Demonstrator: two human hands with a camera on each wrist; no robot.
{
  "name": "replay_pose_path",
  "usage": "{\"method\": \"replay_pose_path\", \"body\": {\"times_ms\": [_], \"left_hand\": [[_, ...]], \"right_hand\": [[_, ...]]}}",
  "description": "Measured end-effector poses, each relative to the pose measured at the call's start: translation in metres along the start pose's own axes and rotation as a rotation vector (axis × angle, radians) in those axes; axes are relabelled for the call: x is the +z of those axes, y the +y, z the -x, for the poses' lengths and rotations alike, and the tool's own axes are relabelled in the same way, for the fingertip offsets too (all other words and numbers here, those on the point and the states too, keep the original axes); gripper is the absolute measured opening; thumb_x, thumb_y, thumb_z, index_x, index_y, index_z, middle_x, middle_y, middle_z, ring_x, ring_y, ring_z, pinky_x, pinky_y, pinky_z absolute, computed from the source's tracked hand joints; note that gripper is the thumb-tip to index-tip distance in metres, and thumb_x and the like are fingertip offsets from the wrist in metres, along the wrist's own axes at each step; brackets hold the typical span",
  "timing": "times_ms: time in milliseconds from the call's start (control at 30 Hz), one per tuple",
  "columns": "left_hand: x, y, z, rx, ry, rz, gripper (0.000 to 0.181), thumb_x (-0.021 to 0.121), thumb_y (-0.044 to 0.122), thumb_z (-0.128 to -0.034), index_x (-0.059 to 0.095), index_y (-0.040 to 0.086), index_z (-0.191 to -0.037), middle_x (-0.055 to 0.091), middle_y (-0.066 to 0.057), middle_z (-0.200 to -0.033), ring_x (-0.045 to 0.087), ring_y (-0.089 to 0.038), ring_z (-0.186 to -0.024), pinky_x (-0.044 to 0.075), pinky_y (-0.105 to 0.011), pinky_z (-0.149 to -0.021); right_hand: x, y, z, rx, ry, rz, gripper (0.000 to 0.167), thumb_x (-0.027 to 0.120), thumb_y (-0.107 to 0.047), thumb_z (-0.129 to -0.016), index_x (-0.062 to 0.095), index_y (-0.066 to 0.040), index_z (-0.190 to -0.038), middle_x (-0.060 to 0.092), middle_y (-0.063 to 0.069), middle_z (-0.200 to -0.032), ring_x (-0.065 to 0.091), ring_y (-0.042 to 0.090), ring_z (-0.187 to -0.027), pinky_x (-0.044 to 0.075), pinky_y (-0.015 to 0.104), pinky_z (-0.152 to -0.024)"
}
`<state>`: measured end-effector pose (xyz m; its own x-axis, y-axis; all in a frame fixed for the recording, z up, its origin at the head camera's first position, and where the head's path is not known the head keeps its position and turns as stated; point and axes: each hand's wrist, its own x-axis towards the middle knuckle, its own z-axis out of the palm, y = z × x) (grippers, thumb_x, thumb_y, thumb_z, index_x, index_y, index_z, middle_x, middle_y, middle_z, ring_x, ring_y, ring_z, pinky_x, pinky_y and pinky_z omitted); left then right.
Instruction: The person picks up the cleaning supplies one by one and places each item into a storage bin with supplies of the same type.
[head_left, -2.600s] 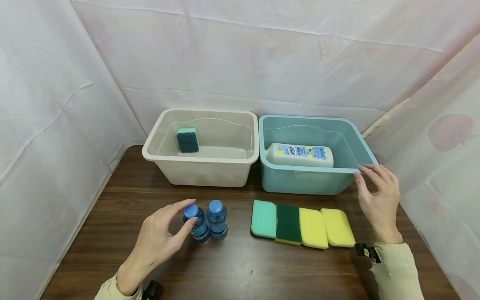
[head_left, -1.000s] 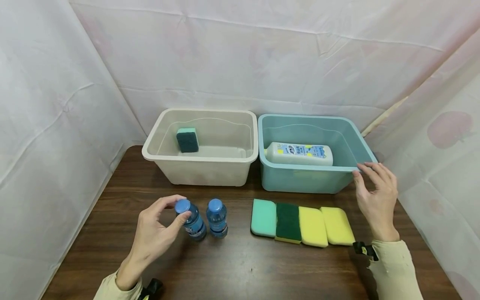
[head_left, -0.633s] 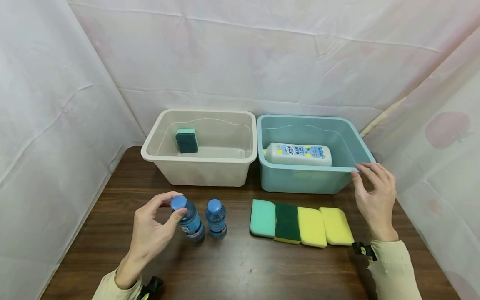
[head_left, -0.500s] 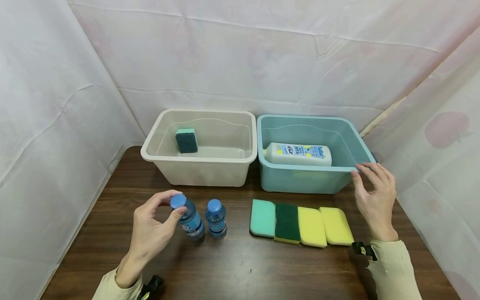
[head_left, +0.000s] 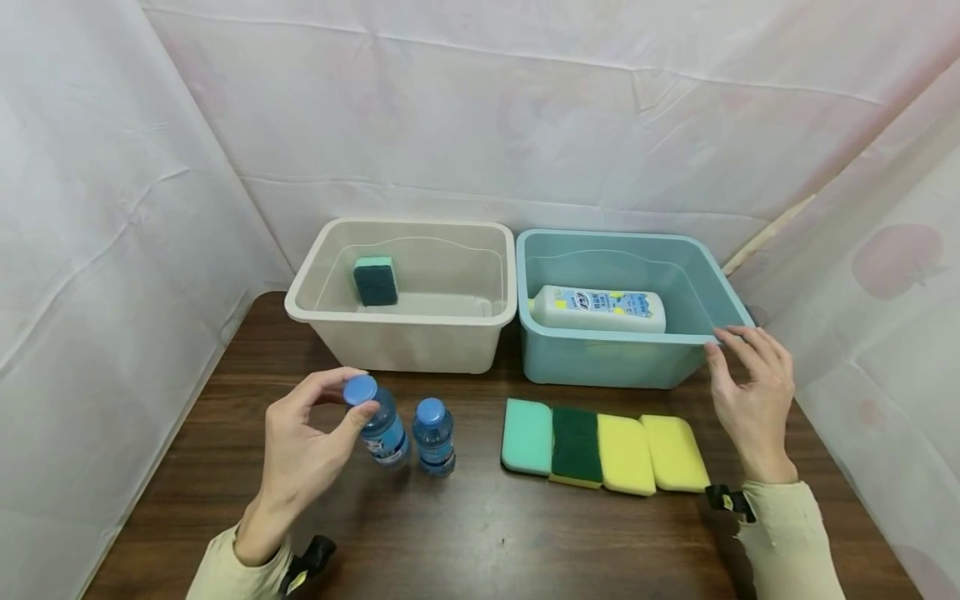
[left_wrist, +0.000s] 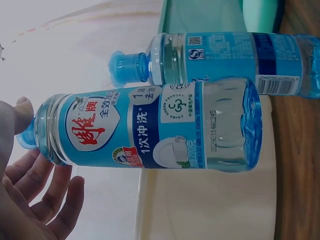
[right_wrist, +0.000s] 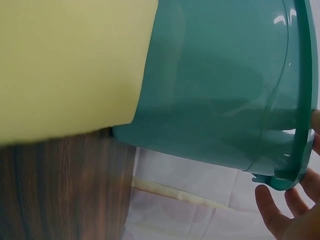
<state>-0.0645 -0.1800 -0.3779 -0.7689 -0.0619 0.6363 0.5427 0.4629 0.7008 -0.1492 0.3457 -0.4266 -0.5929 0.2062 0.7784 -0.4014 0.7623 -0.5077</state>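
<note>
My left hand [head_left: 311, 442] grips a small dish soap bottle [head_left: 386, 433] by its blue cap, thumb on one side and forefinger on the other. The bottle tilts, its label and base showing in the left wrist view. Beside it stands a second dish soap bottle [head_left: 433, 442] of the same kind. My right hand [head_left: 753, 400] rests at the front right corner of the blue bin [head_left: 600, 362], relaxed fingers and thumb touching its rim. A white bottle [head_left: 600, 309] lies inside that bin. The beige bin [head_left: 405, 346] holds one green sponge [head_left: 375, 283].
In front of the blue bin lies a row of sponges: a turquoise one [head_left: 527, 437], a dark green-faced one [head_left: 577, 446] and two yellow ones, one of them the rightmost sponge [head_left: 675, 452]. White cloth [head_left: 480, 117] hangs behind and at both sides of the wooden table [head_left: 487, 542].
My left hand has drawn the gripped dish soap bottle left, away from its neighbour, then slightly up, and the bottle has tilted. The right hand stays at the blue bin's corner.
</note>
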Motion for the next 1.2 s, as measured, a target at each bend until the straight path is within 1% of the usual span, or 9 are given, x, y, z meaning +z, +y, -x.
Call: {"method": "replay_pose_path", "body": {"times_ms": [67, 233, 433, 600, 767, 1000, 1200], "left_hand": [[0.001, 0.002, -0.002, 0.004, 0.006, -0.001, 0.047, 0.089, -0.011, -0.0735, 0.078, 0.005, -0.116, 0.079, -0.009, -0.101, 0.069, 0.000, -0.089, 0.054, -0.013, -0.083], [0.002, 0.005, -0.007, 0.000, 0.013, 0.003, 0.047, 0.088, -0.011, -0.0746, 0.078, 0.005, -0.117, 0.079, -0.013, -0.102, 0.070, 0.001, -0.089, 0.055, -0.011, -0.079], [0.003, 0.010, -0.013, 0.007, 0.008, 0.020, 0.045, 0.088, -0.010, -0.0763, 0.078, 0.005, -0.118, 0.079, -0.014, -0.101, 0.071, 0.002, -0.089, 0.056, -0.011, -0.078], [0.003, 0.014, -0.018, 0.004, 0.002, 0.012, 0.044, 0.088, -0.009, -0.0775, 0.078, 0.006, -0.117, 0.080, -0.013, -0.103, 0.071, 0.003, -0.092, 0.056, -0.011, -0.080], [0.003, 0.020, -0.024, 0.004, 0.001, 0.007, 0.043, 0.089, -0.007, -0.0779, 0.078, 0.006, -0.118, 0.080, -0.011, -0.104, 0.070, 0.002, -0.091, 0.056, -0.011, -0.080], [0.003, 0.026, -0.031, 0.019, 0.014, -0.007, 0.043, 0.090, -0.006, -0.0774, 0.079, 0.006, -0.118, 0.079, -0.011, -0.102, 0.069, 0.002, -0.090, 0.056, -0.011, -0.080], [0.001, 0.028, -0.037, 0.042, 0.041, -0.028, 0.044, 0.091, -0.006, -0.0753, 0.079, 0.004, -0.117, 0.080, -0.014, -0.103, 0.068, 0.004, -0.091, 0.055, -0.011, -0.080]], "right_hand": [[0.000, -0.001, 0.000, 0.002, 0.004, -0.002, 0.023, 0.080, 0.003, -0.089, 0.080, 0.006, -0.112, 0.073, 0.030, -0.122, 0.054, 0.055, -0.132, 0.036, 0.055, -0.121], [0.000, -0.002, 0.000, 0.007, 0.010, -0.004, 0.022, 0.080, 0.003, -0.089, 0.080, 0.005, -0.111, 0.073, 0.030, -0.122, 0.054, 0.055, -0.132, 0.036, 0.056, -0.121], [0.000, 0.001, 0.000, 0.012, 0.017, -0.007, 0.022, 0.080, 0.002, -0.090, 0.080, 0.005, -0.112, 0.073, 0.029, -0.123, 0.054, 0.054, -0.133, 0.036, 0.056, -0.121], [0.001, 0.001, -0.001, 0.010, 0.024, -0.007, 0.022, 0.080, 0.002, -0.090, 0.080, 0.005, -0.111, 0.073, 0.030, -0.123, 0.053, 0.054, -0.134, 0.035, 0.056, -0.121], [0.002, -0.001, -0.001, 0.009, 0.028, -0.008, 0.022, 0.080, 0.003, -0.089, 0.080, 0.006, -0.111, 0.072, 0.031, -0.123, 0.053, 0.055, -0.133, 0.035, 0.057, -0.121], [0.003, 0.001, 0.000, 0.011, 0.025, -0.012, 0.023, 0.080, 0.003, -0.089, 0.080, 0.005, -0.112, 0.072, 0.030, -0.124, 0.053, 0.055, -0.133, 0.035, 0.056, -0.121], [0.003, 0.005, 0.003, 0.002, 0.017, -0.007, 0.024, 0.080, 0.002, -0.090, 0.080, 0.004, -0.114, 0.072, 0.030, -0.125, 0.054, 0.054, -0.134, 0.034, 0.055, -0.123]]}}
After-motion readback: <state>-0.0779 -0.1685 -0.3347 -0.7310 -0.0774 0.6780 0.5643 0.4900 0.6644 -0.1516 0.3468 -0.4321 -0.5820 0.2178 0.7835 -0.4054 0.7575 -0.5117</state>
